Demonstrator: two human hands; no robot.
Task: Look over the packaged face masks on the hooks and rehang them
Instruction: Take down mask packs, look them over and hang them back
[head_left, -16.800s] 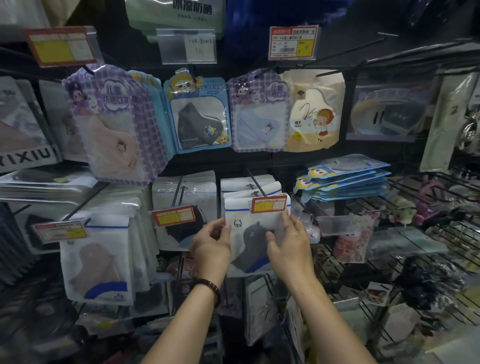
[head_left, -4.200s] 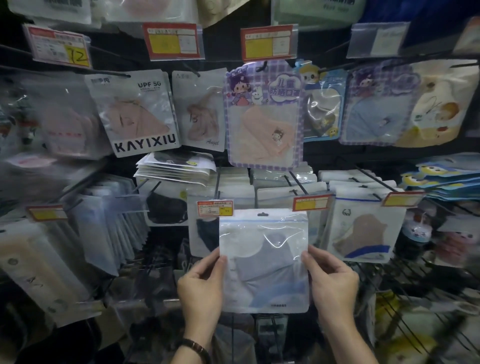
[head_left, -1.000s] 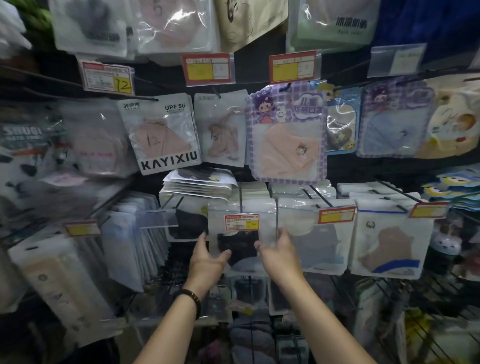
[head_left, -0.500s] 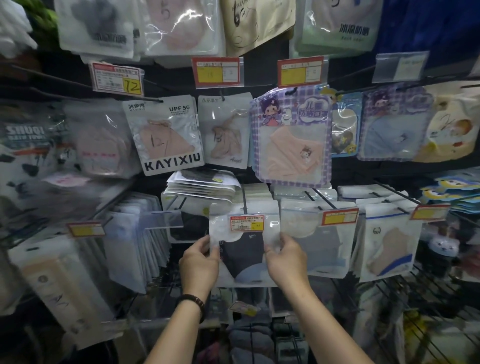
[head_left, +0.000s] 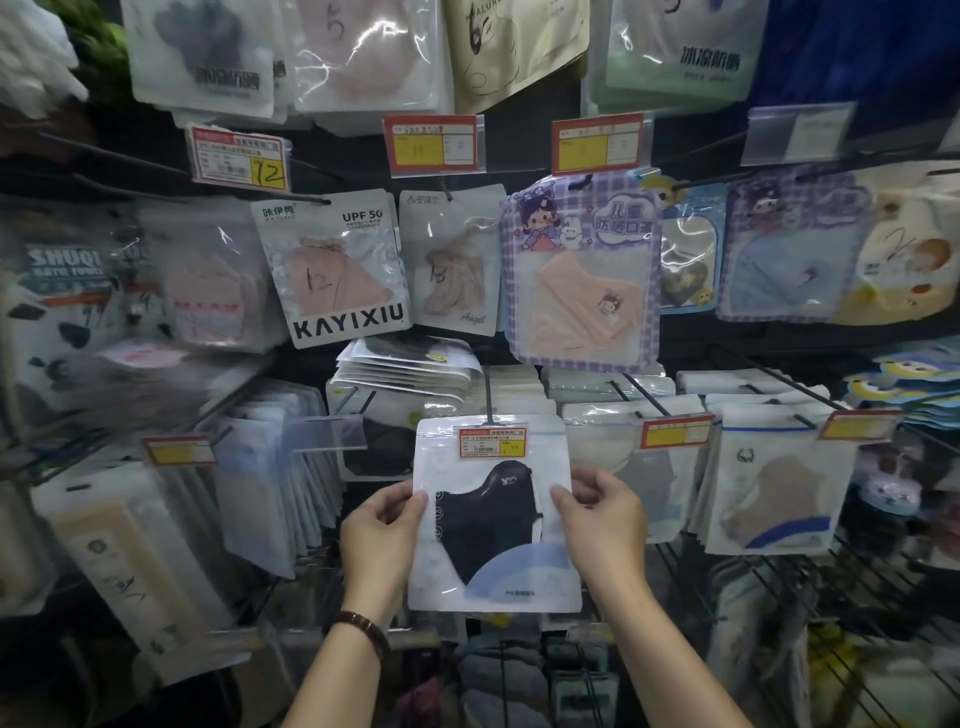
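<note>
The fingers (head_left: 410, 501) of the left hand (head_left: 382, 530) pinch the left edge of a clear mask pack (head_left: 493, 566), thumb in front. The right hand (head_left: 605, 525) pinches the right edge in the same way. The pack holds a black mask, and the print on it is too small to read. Its top sits behind a red and yellow price tag (head_left: 492, 443) at the tip of a hook (head_left: 488, 395). I cannot tell whether the hook still passes through it. A second ago both hands were open and reaching, and now they grip the pack. A dark bracelet (head_left: 363, 626) circles the left wrist. On the row above hangs a KAYIXIU pack (head_left: 332, 270) marked "UPF 50", with "12" handwritten on it. Beside it are a pack signed "Angel" (head_left: 452, 265) and a purple checked cartoon pack (head_left: 582, 270). A tag (head_left: 239, 156) higher up also reads "12". More packs crowd the neighbouring hooks on both sides.
</note>
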